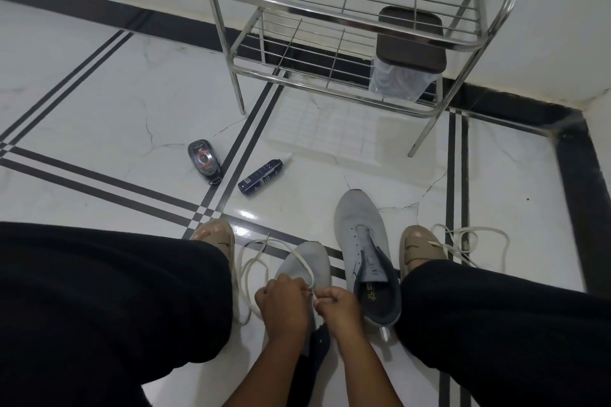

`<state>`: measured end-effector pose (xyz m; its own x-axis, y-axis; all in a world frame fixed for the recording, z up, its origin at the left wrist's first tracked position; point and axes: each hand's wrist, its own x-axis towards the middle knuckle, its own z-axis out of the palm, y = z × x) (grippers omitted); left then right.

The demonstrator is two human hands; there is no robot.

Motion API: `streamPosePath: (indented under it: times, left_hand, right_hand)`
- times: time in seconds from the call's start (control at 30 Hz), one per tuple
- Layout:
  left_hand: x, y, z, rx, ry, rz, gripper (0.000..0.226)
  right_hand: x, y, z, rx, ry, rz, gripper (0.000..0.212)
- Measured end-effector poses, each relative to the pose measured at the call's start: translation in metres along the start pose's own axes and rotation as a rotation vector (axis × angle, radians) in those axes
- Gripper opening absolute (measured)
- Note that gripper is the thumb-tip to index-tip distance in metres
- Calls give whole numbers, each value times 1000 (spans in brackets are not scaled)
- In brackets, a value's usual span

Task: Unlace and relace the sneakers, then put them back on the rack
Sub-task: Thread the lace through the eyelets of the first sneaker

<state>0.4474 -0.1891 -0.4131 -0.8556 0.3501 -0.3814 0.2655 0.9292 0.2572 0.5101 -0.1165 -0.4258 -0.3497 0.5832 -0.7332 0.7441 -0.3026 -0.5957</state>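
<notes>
Down on the floor [99, 102] between the person's knees, both hands are busy on the nearer grey sneaker [305, 266]. The left hand [284, 302] has its fingers curled tight around the white lace [256, 263], and the right hand [340, 307] pinches the same lace just beside it, the two hands almost touching over the sneaker's eyelets. The lace loops out to the left, trailing across the tiles beside the left slippered foot [215, 236]. The second grey sneaker [362, 241] stands just to the right, toe pointing away, no lace in its eyelets. Its loose lace [472, 241] lies in loops beyond the right slippered foot [418, 248], one strand draped over that foot. Further out, the metal rack [347, 10] stands against the wall, a clear container with a dark lid [410, 43] on its lower shelf. A dark spray can [263, 177] and a small black tin [204, 162] lie on the floor in front of the rack.
</notes>
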Motion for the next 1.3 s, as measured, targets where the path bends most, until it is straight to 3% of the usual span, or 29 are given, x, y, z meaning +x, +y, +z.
streamPosePath:
  times: [0.23,0.47,0.63,0.8,1.3]
  left_hand:
    - [-7,9,-6,122,-4,35,22]
    - [-15,5,-2,33,44,3,16]
    - [-19,1,3,-86,118,-91,9]
    - [-15,-1,4,-123,80,-182,13]
    - [-17,-10,3,-68,11,-93,16]
  right_hand:
    - [-7,2,4,95,40,8,28]
    - [-9,8,6,215,13,50,14]
    - [-7,9,7,213,-13,39,13]
    - [-5,9,7,208,-23,28,13]
    - [-8,14,7,214,-16,39,14]
